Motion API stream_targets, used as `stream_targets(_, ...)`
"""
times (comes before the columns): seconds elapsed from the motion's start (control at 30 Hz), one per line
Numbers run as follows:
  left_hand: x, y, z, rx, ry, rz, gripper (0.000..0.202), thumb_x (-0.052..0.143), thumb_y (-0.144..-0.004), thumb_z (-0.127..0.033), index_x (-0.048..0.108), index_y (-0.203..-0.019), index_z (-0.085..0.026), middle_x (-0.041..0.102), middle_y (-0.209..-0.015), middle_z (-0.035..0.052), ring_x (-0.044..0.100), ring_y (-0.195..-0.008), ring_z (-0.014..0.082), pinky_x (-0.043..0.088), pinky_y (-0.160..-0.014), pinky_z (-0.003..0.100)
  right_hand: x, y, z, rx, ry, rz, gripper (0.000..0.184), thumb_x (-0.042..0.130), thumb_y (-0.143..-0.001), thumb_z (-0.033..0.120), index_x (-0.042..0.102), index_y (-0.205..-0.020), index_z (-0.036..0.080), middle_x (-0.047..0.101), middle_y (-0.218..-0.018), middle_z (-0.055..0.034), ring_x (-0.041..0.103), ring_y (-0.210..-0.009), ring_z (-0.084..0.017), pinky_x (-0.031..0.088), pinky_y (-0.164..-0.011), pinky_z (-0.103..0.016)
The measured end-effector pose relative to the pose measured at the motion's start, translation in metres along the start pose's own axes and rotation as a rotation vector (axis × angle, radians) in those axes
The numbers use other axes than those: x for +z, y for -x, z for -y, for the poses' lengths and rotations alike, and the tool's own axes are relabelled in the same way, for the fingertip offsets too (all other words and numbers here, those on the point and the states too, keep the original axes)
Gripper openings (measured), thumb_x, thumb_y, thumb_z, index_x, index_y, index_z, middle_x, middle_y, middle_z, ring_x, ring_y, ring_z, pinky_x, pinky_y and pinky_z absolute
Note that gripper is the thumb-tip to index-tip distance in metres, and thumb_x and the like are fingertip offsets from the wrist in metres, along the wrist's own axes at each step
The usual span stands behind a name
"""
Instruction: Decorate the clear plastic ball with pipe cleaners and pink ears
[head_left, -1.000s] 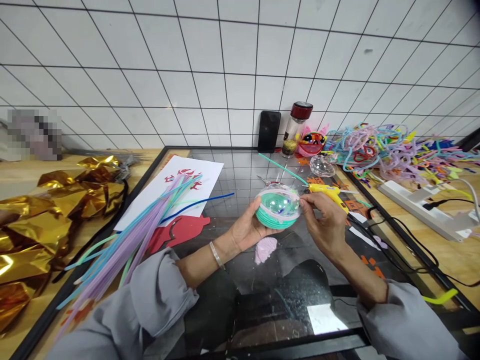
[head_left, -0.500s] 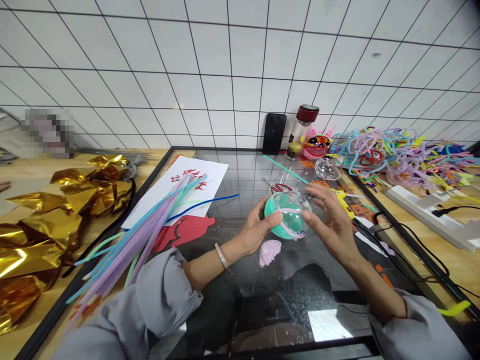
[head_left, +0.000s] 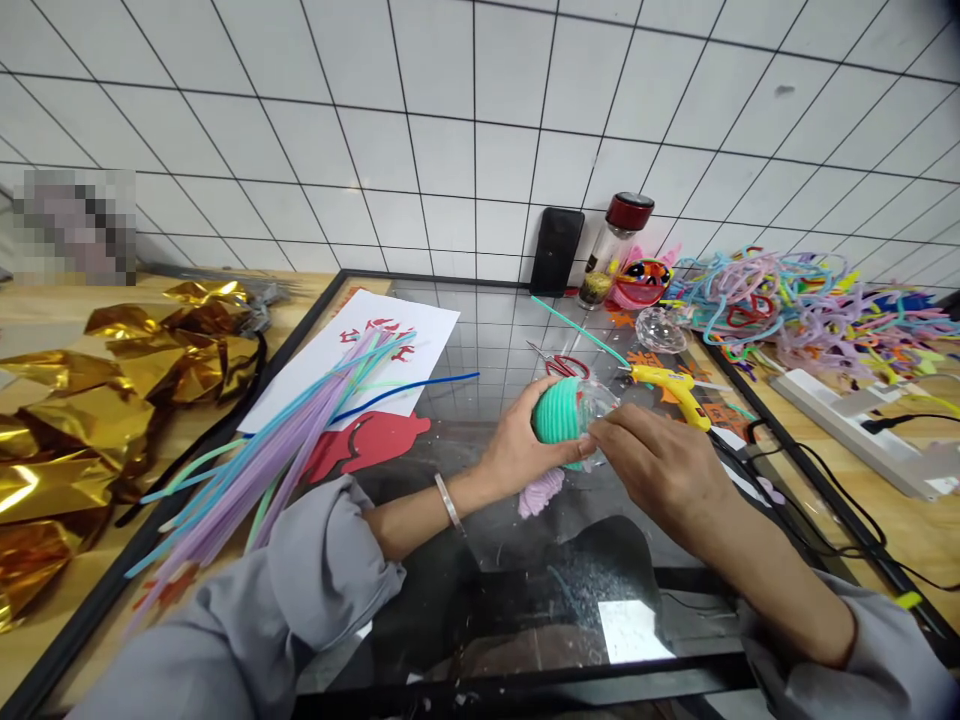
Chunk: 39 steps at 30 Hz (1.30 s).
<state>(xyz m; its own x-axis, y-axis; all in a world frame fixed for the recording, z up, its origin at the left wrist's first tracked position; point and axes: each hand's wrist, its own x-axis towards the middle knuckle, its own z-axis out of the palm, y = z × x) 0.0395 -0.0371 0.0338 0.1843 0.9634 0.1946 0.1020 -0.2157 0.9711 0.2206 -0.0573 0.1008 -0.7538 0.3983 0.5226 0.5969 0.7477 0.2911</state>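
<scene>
A wooden desk (head_left: 926, 525) runs along a white tiled wall, with a black-framed glass pane (head_left: 480, 330) set into its middle. Crumpled gold foil (head_left: 90, 400) covers the left end, and a tangle of coloured pipe cleaners (head_left: 802, 300) lies heaped at the right, behind a white power strip (head_left: 847, 420). A long bundle of purple and blue pipe cleaners (head_left: 277, 450) crosses a white sheet (head_left: 375, 350) and a red paper cutout (head_left: 367, 445). A black phone (head_left: 556, 251) and a red-lidded jar (head_left: 613, 250) stand against the wall. A yellow glue gun (head_left: 671, 383), a clear dome (head_left: 660, 328) and scissors (head_left: 559, 363) lie on the glass. Above the pane's middle, the left hand (head_left: 517, 450) cups a ball (head_left: 559, 410) wound in green pipe cleaner. The right hand (head_left: 660, 470) pinches narrowly at its clear end. A pink coil (head_left: 541, 492) lies just beneath.
</scene>
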Motion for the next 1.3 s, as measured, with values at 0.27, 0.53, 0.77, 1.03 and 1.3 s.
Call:
stream_targets(0.27,0.000,0.000,0.002,0.090,-0.034,0.033,0.087,0.087,-0.065,-0.047,0.049,-0.139,-0.021,0.057,-0.142,0.0133,0.054,-0.131,0.0313,0.041,-0.113,0.049,-0.009,0.000,-0.004,-0.039,-0.039,0.117,0.031,0.038,-0.100,0.009,0.061,-0.080,0.016,0.059,-0.069,-0.0031,0.050,-0.056,-0.015,0.035,-0.052,-0.029)
stream_targets(0.53,0.002,-0.003,0.006,0.179,-0.055,0.042,0.091,0.088,-0.062,-0.050,0.052,-0.141,-0.022,0.055,-0.143,0.0146,0.052,-0.134,0.0329,0.038,-0.116,0.051,0.000,0.005,-0.007,-0.047,-0.044,0.110,0.024,0.044,-0.100,0.014,0.059,-0.081,0.016,0.059,-0.071,-0.0033,0.052,-0.060,-0.014,0.035,-0.053,-0.028)
stream_targets(0.77,0.002,-0.003,0.007,0.184,-0.075,0.032,0.092,0.090,-0.060,-0.049,0.053,-0.141,-0.022,0.055,-0.143,0.0152,0.052,-0.133,0.0333,0.038,-0.116,0.053,0.007,0.006,-0.007,-0.011,-0.088,0.072,0.021,0.045,-0.099,0.013,0.055,-0.081,0.017,0.058,-0.070,-0.0031,0.052,-0.060,-0.014,0.037,-0.054,-0.026)
stream_targets(1.03,0.003,-0.001,0.006,0.202,-0.100,0.031,0.090,0.091,-0.060,-0.042,0.054,-0.139,-0.023,0.055,-0.144,0.0139,0.050,-0.135,0.0323,0.037,-0.117,0.052,0.008,0.009,-0.010,0.045,-0.178,0.086,0.016,0.045,-0.097,0.013,0.054,-0.086,0.018,0.058,-0.071,-0.0018,0.053,-0.060,-0.014,0.037,-0.052,-0.024)
stream_targets(1.3,0.003,-0.002,0.002,0.155,-0.077,0.007,0.084,0.089,-0.063,-0.045,0.055,-0.137,-0.024,0.056,-0.141,0.0124,0.052,-0.133,0.0315,0.039,-0.116,0.051,0.005,0.017,-0.007,0.115,-0.248,-0.005,0.011,0.050,-0.097,0.009,0.058,-0.100,0.017,0.066,-0.082,-0.0047,0.063,-0.071,-0.015,0.047,-0.062,-0.026)
